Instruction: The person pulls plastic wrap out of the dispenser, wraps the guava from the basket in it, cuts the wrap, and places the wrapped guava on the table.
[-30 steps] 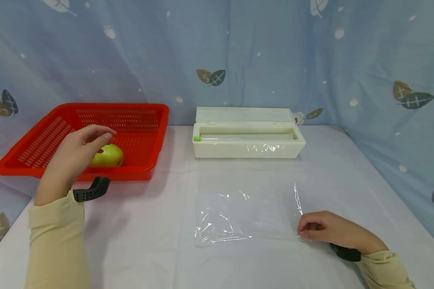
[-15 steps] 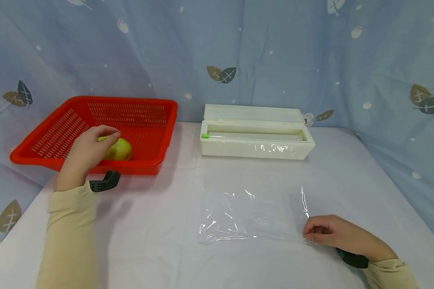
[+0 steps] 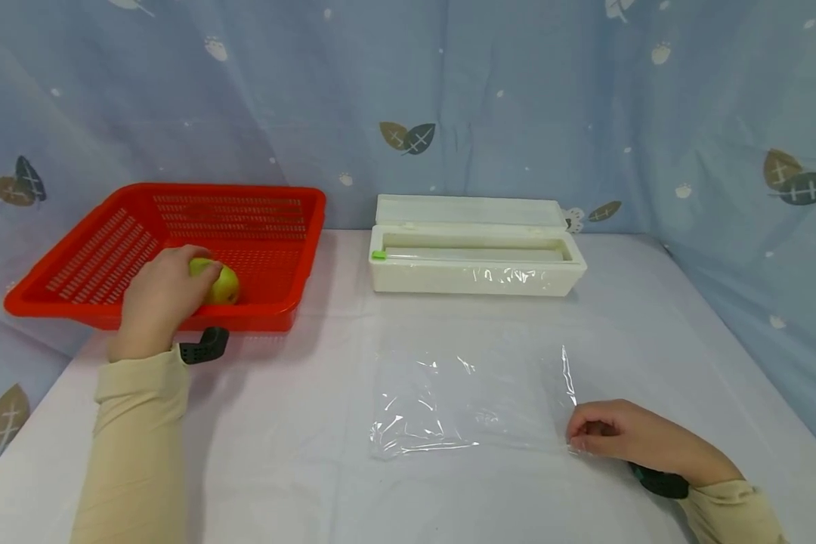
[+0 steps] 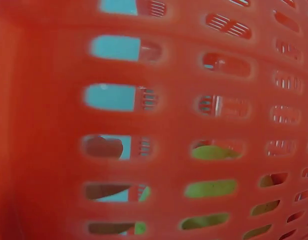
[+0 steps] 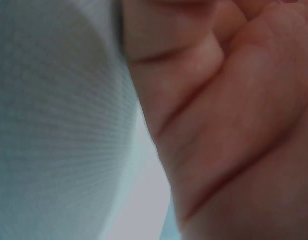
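Observation:
My left hand (image 3: 166,291) reaches over the front rim of the red basket (image 3: 285,317), its thumb and fingers curved about a yellow-green apple (image 3: 224,289). Through the basket slots in the left wrist view, parts of the apple (image 4: 211,189) and of the hand (image 4: 104,147) show; the full contact is hidden. At the right, my right hand (image 3: 629,434) pinches the lower right corner of a sheet of clear plastic wrap (image 3: 435,408) lying on the table. Only the folded palm of the right hand (image 5: 234,115) fills the right wrist view.
A white cling film dispenser (image 3: 476,279) with its lid (image 3: 472,210) raised stands at the back middle. On its left end is a green slider (image 3: 378,255). A white cloth (image 3: 279,453) covers the table, and a blue leaf-patterned curtain (image 3: 517,98) hangs behind.
My left hand has lowered from above the apple and its fingers now curve about it. The right hand keeps its pinch on the plastic wrap. The head view has shifted slightly.

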`<state>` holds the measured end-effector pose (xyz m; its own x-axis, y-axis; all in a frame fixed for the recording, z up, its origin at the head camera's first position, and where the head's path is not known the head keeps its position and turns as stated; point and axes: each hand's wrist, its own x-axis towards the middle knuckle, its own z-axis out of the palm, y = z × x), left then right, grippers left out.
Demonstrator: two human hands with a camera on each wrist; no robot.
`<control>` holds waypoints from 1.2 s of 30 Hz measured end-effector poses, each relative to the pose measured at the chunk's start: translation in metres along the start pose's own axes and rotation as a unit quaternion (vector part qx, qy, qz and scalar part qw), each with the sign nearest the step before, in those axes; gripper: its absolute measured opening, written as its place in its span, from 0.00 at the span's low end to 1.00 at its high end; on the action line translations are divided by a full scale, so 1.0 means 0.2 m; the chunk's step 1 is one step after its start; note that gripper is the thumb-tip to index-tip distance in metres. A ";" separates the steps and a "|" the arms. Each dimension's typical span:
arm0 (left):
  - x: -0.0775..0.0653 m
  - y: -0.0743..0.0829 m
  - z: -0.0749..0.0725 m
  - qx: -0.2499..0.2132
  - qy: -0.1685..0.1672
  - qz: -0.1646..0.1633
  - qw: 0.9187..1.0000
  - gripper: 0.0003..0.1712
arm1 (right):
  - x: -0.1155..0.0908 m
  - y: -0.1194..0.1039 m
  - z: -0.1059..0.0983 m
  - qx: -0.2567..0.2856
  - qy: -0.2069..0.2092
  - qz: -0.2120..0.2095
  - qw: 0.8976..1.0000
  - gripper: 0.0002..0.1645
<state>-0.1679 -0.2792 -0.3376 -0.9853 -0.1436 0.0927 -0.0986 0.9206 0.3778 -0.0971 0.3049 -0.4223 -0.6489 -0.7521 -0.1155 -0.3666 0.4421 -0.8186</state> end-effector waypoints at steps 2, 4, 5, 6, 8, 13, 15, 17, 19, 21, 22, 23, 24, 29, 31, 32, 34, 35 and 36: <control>0.00 -0.01 0.00 0.014 -0.005 -0.012 1.000 0.35 | 0.01 0.00 0.00 -0.005 0.000 -0.003 1.000 0.04; -0.01 -0.01 0.01 0.025 -0.009 -0.022 0.999 0.37 | 0.01 -0.01 -0.01 -0.005 -0.001 -0.003 1.000 0.04; -0.01 -0.02 0.01 0.029 -0.011 -0.025 0.999 0.38 | 0.01 -0.01 -0.01 -0.005 -0.001 -0.003 1.000 0.04; -0.01 -0.02 0.01 0.032 -0.014 -0.027 0.999 0.39 | 0.01 -0.01 -0.01 -0.004 -0.001 -0.004 1.000 0.04; -0.02 -0.02 0.01 0.037 -0.018 -0.031 0.999 0.40 | 0.02 -0.01 -0.01 -0.001 -0.002 -0.007 1.000 0.04; -0.02 -0.02 0.00 0.041 -0.026 -0.030 0.998 0.42 | 0.02 -0.01 -0.01 0.002 -0.002 -0.007 1.000 0.04; -0.02 -0.01 0.00 0.042 -0.030 -0.028 0.998 0.42 | 0.02 0.00 -0.01 0.002 -0.002 -0.005 1.000 0.04; -0.01 -0.01 0.00 0.045 -0.037 -0.025 0.998 0.43 | 0.02 0.00 -0.01 0.001 -0.002 -0.002 1.000 0.04; -0.01 -0.01 -0.01 0.048 -0.047 -0.022 0.997 0.43 | 0.02 0.00 -0.01 0.000 -0.001 -0.001 1.000 0.04; 0.00 0.00 -0.01 0.051 -0.059 -0.021 0.997 0.44 | 0.02 0.00 -0.01 0.000 0.000 0.000 1.000 0.04; 0.00 0.00 -0.01 0.052 -0.065 -0.020 0.996 0.44 | 0.01 0.00 -0.01 -0.001 0.001 0.000 1.000 0.04; 0.01 0.00 -0.01 0.051 -0.071 -0.020 0.996 0.45 | 0.01 0.00 -0.01 -0.001 0.002 0.001 1.000 0.04; 0.01 0.01 -0.01 0.050 -0.077 -0.022 0.996 0.45 | 0.01 0.00 -0.01 0.000 0.002 0.002 1.000 0.04; 0.02 0.01 0.00 0.047 -0.100 -0.023 0.994 0.49 | 0.00 0.00 0.00 0.000 0.006 0.007 1.000 0.04; 0.03 0.01 0.00 0.050 -0.103 -0.022 0.993 0.49 | 0.00 0.00 0.00 0.001 0.006 0.005 1.000 0.04; 0.03 0.01 0.00 0.052 -0.103 -0.022 0.993 0.49 | 0.00 0.01 0.00 0.002 0.006 0.003 1.000 0.04; 0.03 0.01 0.00 0.057 -0.111 -0.021 0.992 0.50 | 0.00 0.01 0.00 0.004 0.003 0.004 1.000 0.04; 0.03 0.01 0.00 0.060 -0.119 -0.020 0.991 0.50 | 0.00 0.01 0.00 0.006 0.003 0.003 1.000 0.04; 0.04 0.01 0.00 0.063 -0.128 -0.020 0.990 0.51 | 0.00 0.01 0.00 0.007 0.002 0.004 1.000 0.04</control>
<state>-0.1753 -0.2784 -0.3367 -0.9819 -0.0987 -0.1619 -0.1386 0.9562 0.2579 -0.0990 0.3058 -0.4239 -0.6545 -0.7467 -0.1190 -0.3529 0.4408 -0.8253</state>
